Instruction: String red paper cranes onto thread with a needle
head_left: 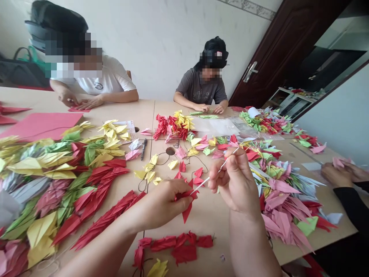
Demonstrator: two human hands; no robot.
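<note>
My left hand (164, 202) pinches a small red paper crane (186, 200) between thumb and fingers above the table. My right hand (235, 182) grips a long thin white needle (209, 177) between thumb and fingertips. The needle's lower end reaches into the red crane, and its exact entry point is hidden by the folds. A row of loose red paper cranes (173, 246) lies on the table below my hands. A long strung line of red cranes (106, 219) runs just beyond my left forearm.
Heaps of folded cranes in red, pink, yellow, green and grey cover the joined wooden tables (207, 215). A black marker (143, 149) and loose threads lie among them. Several other people work around the tables, one with hands (337, 173) near the right edge. A dark door stands behind.
</note>
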